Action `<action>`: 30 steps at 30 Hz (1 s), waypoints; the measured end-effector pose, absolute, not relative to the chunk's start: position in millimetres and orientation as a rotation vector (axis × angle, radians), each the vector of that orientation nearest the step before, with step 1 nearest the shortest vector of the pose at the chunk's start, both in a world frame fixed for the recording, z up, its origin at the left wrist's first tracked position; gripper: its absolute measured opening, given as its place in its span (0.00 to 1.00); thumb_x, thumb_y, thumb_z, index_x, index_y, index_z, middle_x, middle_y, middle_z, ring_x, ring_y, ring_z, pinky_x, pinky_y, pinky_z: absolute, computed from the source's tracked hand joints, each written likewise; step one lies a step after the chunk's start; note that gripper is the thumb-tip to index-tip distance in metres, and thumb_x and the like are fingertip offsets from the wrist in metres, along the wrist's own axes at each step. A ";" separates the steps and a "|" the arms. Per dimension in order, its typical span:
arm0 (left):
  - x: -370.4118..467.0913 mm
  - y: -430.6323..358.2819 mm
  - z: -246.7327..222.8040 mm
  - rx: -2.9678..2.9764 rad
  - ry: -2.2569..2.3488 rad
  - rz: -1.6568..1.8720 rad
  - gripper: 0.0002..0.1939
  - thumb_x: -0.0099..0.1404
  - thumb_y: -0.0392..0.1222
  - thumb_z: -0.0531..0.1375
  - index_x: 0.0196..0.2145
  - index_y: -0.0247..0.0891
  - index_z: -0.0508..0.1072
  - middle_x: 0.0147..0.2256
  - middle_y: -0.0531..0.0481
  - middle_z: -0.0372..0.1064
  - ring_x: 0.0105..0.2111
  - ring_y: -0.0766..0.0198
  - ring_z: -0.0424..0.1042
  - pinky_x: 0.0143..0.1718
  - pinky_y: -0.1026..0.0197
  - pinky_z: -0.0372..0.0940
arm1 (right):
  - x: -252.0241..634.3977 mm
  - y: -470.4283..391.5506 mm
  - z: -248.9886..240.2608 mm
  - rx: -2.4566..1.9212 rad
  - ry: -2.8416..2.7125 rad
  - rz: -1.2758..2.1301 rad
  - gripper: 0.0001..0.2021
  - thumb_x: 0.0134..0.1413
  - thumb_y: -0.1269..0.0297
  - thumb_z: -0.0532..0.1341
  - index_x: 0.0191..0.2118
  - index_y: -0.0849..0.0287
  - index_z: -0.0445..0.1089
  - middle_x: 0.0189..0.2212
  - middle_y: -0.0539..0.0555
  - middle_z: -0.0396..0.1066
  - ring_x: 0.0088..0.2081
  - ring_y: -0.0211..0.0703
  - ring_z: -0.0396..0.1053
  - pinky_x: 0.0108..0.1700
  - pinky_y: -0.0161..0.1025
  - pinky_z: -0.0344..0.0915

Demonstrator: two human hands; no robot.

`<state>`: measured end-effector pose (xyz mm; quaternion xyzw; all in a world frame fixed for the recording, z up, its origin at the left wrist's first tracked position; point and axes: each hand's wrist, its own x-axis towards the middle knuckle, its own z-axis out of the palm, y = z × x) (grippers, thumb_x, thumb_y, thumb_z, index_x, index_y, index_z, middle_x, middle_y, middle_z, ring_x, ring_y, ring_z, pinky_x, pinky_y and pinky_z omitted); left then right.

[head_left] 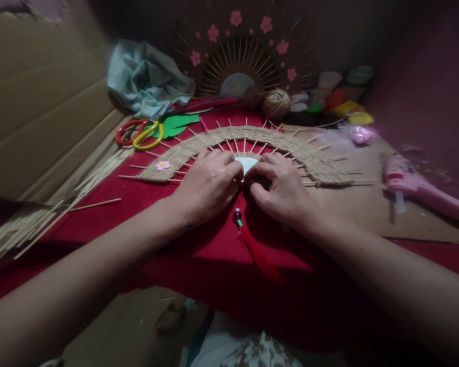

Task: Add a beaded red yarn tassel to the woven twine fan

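Note:
A woven twine fan (248, 133) with thin sticks poking out lies arched on the red cloth. One pink flower (162, 165) sits at its left end. My left hand (210, 181) and my right hand (277, 186) meet at the light blue half-round centre (247, 164), fingers curled and nearly touching. What the fingertips pinch, if anything, is hidden. Just below them a red tassel (258, 255) with a dark bead (237, 215) rests on the cloth.
Red and yellow scissors (148, 135), green sheet (178, 125) and loose sticks (42, 219) lie left. A twine ball (277, 104) and a flowered fan (235, 41) are behind. Right, a pink glue gun (424, 188) lies on cardboard (352, 209).

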<state>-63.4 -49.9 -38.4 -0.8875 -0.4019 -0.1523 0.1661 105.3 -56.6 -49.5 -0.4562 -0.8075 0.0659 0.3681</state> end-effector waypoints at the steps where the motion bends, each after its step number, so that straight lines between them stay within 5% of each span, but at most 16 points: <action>1: -62.9 -50.2 -37.2 -2.536 -1.164 -0.434 0.06 0.64 0.36 0.54 0.33 0.34 0.71 0.32 0.43 0.67 0.34 0.55 0.66 0.37 0.54 0.60 | 105.5 -56.7 -49.2 -1.165 -2.068 0.176 0.07 0.42 0.75 0.56 0.25 0.59 0.70 0.29 0.55 0.67 0.35 0.47 0.63 0.42 0.45 0.58; 30: -92.5 -37.3 -4.8 -2.829 -1.810 -0.700 0.07 0.57 0.38 0.57 0.32 0.34 0.74 0.28 0.50 0.71 0.29 0.66 0.67 0.33 0.62 0.59 | 101.4 -54.3 -56.5 -1.222 -2.071 0.082 0.06 0.45 0.75 0.60 0.25 0.58 0.70 0.29 0.54 0.68 0.37 0.47 0.62 0.42 0.44 0.55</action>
